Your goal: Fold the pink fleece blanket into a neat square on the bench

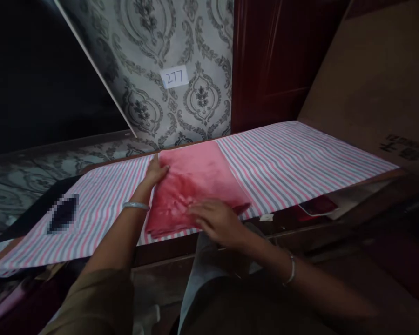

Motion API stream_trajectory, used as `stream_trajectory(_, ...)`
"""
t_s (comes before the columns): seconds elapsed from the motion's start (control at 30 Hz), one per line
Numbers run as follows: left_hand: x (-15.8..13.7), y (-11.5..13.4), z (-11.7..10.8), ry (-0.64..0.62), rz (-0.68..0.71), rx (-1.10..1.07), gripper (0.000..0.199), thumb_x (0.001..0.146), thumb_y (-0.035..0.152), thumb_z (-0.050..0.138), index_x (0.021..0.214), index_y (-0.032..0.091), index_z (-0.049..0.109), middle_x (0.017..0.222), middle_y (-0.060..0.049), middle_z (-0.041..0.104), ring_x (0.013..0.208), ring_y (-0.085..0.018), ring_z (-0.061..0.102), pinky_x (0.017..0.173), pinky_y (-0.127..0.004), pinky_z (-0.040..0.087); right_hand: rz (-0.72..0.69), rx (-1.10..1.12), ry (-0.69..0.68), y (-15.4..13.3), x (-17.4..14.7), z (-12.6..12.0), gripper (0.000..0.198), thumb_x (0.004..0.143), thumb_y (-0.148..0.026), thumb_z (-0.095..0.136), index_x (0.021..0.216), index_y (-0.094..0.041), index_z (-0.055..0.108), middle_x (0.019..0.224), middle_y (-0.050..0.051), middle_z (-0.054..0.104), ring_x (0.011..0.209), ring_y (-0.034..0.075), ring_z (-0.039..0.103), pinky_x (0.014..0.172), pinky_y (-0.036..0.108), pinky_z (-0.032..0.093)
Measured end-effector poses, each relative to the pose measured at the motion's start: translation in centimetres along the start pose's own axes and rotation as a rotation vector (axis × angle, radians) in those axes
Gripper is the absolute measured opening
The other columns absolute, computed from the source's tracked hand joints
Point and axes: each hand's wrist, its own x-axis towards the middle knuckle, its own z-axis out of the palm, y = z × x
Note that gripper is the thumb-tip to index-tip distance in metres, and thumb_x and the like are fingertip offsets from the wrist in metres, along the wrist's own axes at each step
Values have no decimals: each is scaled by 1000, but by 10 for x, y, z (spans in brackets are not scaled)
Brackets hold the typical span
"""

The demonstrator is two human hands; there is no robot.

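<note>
A folded pink-and-red cloth (206,172) with a soft, plush-looking surface lies flat on a striped sheet (279,158) of pink, grey and white. Its near part is darker red and slightly rumpled. My left hand (156,171) rests at the cloth's upper left edge, thumb apart from the fingers and lying on the fabric. Lower down, near the front edge, my right hand (219,221) lies on the cloth with its fingers stretched out to the left. A bracelet circles each wrist.
Behind the table stands a patterned wall with a paper label (175,77) reading 277. A large dark screen (49,74) leans in at the left. A cardboard box (373,79) stands at the right, beside a dark red panel (265,60). A pixelated dark patch (63,214) covers something on the sheet.
</note>
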Motion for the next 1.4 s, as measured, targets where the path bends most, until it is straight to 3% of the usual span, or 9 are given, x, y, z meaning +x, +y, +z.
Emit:
stream_trajectory(0.17, -42, 24, 21, -173, 481, 513, 67, 86, 38, 60, 147, 13, 43, 157, -18, 39, 148, -34, 31, 120, -51, 26, 395, 22, 381, 32, -37, -54, 19, 93, -28, 53, 92, -20, 70, 86, 4, 73, 72, 15, 66, 64, 25, 50)
stream_trajectory(0.33, -127, 51, 42, -397, 724, 551, 56, 96, 46, 46, 146, 19, 46, 153, -14, 45, 143, -29, 40, 118, -49, 31, 611, 147, 323, 35, -76, -54, 24, 90, -36, 54, 85, -19, 71, 76, 2, 71, 63, 15, 64, 56, 23, 46)
stream_trajectory(0.53, -189, 65, 66, -450, 939, 568, 82, 83, 45, 70, 153, 21, 34, 160, -17, 32, 147, -36, 31, 117, -56, 31, 720, 212, 216, 31, -79, -29, 25, 83, -42, 59, 82, -20, 72, 72, 3, 72, 61, 17, 63, 56, 25, 45)
stream_trajectory(0.7, -191, 58, 78, -339, 943, 530, 61, 92, 26, 57, 150, 22, 38, 151, -17, 46, 139, -31, 45, 112, -51, 40, 785, 349, 218, 36, -73, -19, 19, 78, -39, 58, 73, -22, 65, 63, 1, 67, 53, 16, 61, 51, 26, 46)
stream_trajectory(0.83, -188, 60, 71, -372, 968, 434, 53, 93, 24, 53, 145, 22, 42, 147, -14, 50, 135, -28, 49, 110, -47, 44, 857, 548, 261, 36, -73, -18, 23, 78, -45, 57, 74, -22, 61, 55, -3, 58, 42, 14, 57, 41, 23, 42)
stream_trajectory(1.0, -166, 63, 66, -431, 857, 250, 41, 81, 7, 48, 118, 21, 60, 116, -9, 67, 111, -22, 62, 96, -39, 51, 897, 638, 269, 30, -70, -17, 29, 75, -47, 61, 86, -20, 61, 64, -2, 63, 45, 14, 61, 41, 22, 44)
stream_trajectory(1.13, -152, 64, 71, -374, 760, 160, 34, 72, 4, 44, 99, 20, 58, 97, -6, 68, 92, -20, 64, 87, -35, 52, 923, 648, 277, 29, -68, -13, 31, 69, -47, 65, 83, -20, 60, 67, 0, 64, 48, 14, 61, 43, 25, 50)
stream_trajectory(1.27, -162, 67, 70, -303, 849, 126, 37, 69, 0, 42, 99, 20, 52, 124, -12, 60, 111, -20, 59, 94, -36, 50, 922, 628, 281, 32, -69, -12, 28, 69, -45, 64, 83, -20, 61, 63, -1, 62, 45, 13, 56, 40, 24, 49)
stream_trajectory(1.4, -180, 64, 60, -367, 953, 199, 26, 82, 4, 41, 92, 20, 58, 141, -12, 52, 120, -20, 57, 95, -35, 50, 908, 623, 286, 34, -71, -11, 29, 71, -46, 63, 85, -20, 61, 70, 2, 65, 44, 12, 54, 37, 24, 46)
